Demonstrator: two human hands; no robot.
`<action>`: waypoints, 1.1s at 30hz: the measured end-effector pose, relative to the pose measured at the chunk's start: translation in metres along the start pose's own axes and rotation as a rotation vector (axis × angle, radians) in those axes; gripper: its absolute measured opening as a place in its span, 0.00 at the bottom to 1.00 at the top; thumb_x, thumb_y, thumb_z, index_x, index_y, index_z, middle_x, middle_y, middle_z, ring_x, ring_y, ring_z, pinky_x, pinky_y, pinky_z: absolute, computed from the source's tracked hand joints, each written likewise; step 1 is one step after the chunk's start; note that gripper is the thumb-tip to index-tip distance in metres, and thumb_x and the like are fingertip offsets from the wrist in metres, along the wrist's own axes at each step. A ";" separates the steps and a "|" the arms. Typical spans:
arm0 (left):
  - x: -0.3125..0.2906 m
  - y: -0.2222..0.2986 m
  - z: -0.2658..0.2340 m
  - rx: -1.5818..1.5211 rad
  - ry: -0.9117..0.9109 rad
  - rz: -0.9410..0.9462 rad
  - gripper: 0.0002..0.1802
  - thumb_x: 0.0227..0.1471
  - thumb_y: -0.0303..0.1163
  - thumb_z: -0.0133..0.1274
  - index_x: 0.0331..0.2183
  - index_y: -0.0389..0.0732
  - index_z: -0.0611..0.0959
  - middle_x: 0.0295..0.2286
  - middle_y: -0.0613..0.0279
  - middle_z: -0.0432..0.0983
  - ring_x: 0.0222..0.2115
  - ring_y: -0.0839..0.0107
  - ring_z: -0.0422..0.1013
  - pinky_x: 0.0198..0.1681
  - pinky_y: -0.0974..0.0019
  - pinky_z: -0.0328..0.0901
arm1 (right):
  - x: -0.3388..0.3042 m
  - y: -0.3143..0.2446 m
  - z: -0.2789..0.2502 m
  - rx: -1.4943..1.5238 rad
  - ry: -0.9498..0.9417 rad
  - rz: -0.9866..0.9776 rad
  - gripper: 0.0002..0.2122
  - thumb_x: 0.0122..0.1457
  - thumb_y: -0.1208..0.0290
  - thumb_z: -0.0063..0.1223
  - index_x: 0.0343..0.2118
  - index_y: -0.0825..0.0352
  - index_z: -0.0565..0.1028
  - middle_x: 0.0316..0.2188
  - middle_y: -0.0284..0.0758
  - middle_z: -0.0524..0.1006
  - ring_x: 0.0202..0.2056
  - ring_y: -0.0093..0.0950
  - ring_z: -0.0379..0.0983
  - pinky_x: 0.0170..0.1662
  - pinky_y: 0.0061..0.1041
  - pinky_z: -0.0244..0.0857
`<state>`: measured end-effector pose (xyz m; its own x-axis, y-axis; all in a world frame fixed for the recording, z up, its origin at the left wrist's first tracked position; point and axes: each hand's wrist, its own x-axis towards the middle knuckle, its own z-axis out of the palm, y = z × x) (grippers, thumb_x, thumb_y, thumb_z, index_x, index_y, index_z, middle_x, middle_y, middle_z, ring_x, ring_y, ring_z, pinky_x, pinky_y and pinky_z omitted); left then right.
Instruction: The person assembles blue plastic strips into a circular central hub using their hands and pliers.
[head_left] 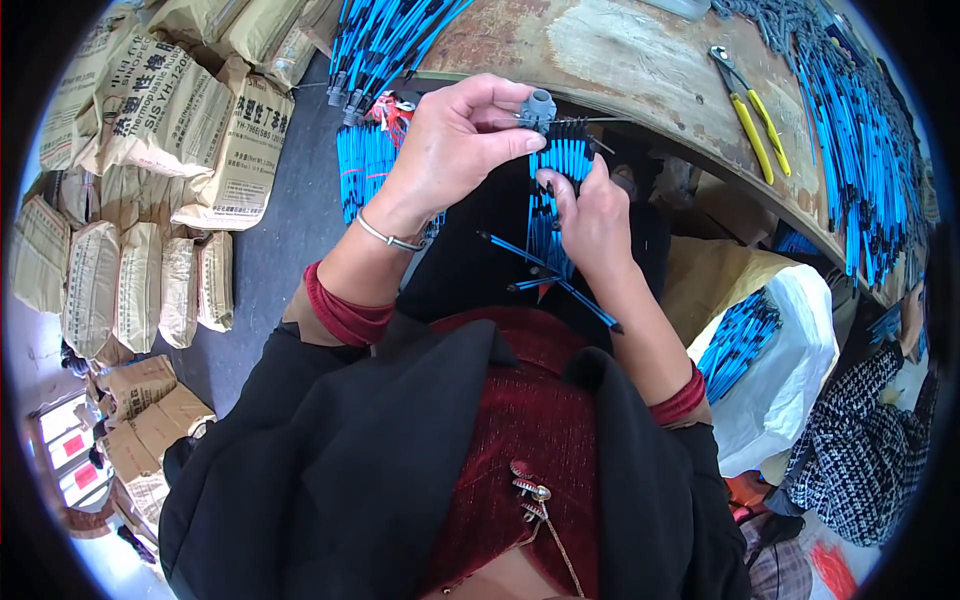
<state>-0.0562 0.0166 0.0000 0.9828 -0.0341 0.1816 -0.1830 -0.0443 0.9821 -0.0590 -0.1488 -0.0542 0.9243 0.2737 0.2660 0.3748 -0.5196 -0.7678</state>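
Observation:
Between the thumb and fingers of my left hand point(450, 145) is a small grey plastic ring-shaped fitting point(539, 108), held over the near edge of the wooden table. My right hand point(597, 222) grips a bundle of thin blue rods with black ends point(565, 156) directly beneath the fitting. The black tips sit close under it; whether they touch it I cannot tell. A thin metal pin point(605, 120) sticks out to the right beside the fitting. Several loose blue rods point(583, 300) lie across my lap.
Pliers with yellow handles point(762, 135) lie on the worn wooden table point(640, 55). More blue rods are heaped on its right side point(850, 165) and bundled at its left point(385, 45). A white sack point(795, 365) holds rods at my right. Brown paper sacks point(150, 110) are stacked left.

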 end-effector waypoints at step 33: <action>0.000 0.000 -0.029 -0.160 -0.373 -0.016 0.20 0.40 0.19 0.59 0.40 0.33 0.77 0.30 0.62 0.77 0.32 0.79 0.72 0.37 0.76 0.67 | 0.017 0.015 -0.023 0.478 -0.533 -0.175 0.12 0.61 0.63 0.40 0.33 0.69 0.67 0.21 0.36 0.71 0.22 0.28 0.67 0.29 0.25 0.62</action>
<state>-0.0558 0.0453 0.0012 0.9033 -0.3963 0.1643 -0.1321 0.1074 0.9854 -0.0360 -0.1707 -0.0483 0.6478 0.7399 0.1814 0.3284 -0.0564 -0.9429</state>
